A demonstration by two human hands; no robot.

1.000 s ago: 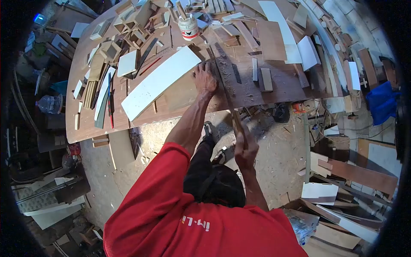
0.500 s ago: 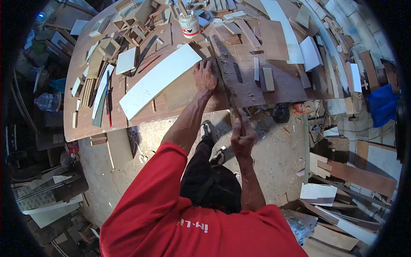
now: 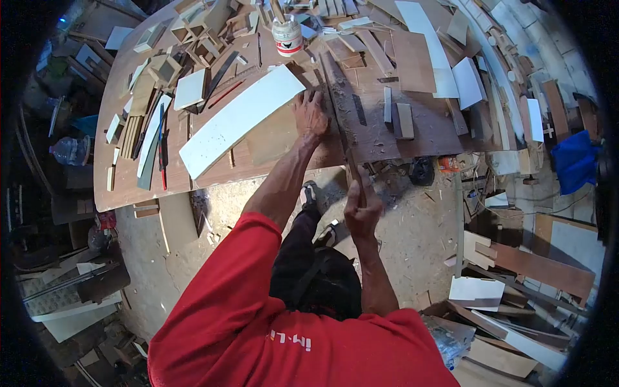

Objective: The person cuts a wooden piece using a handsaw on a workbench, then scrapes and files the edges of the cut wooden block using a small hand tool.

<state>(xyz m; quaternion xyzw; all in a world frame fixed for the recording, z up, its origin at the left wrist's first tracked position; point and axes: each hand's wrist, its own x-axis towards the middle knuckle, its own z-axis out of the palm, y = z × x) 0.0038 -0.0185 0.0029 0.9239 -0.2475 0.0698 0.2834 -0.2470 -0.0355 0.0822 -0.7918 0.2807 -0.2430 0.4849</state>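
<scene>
My right hand (image 3: 363, 209) is closed around the handle of a handsaw, just off the table's near edge. The saw's long narrow blade (image 3: 342, 122) points away from me across the tabletop, with sawdust beside it. My left hand (image 3: 312, 118) grips and presses down a brown wooden board (image 3: 274, 138), fingers bent, close to the left side of the blade. Part of that board is hidden under the hand and a long white panel (image 3: 242, 119), which lies at a slant to the left.
On the wooden table (image 3: 219, 171) stands a white tub (image 3: 287, 37) with a red band. A red pencil-like stick (image 3: 225, 95), small blocks (image 3: 404, 120) and wooden frames (image 3: 213, 45) lie around. Offcuts (image 3: 541, 264) are piled on the floor at right.
My right hand and the saw have shifted slightly left. My left hand stays on the board, and the whole view has moved a little.
</scene>
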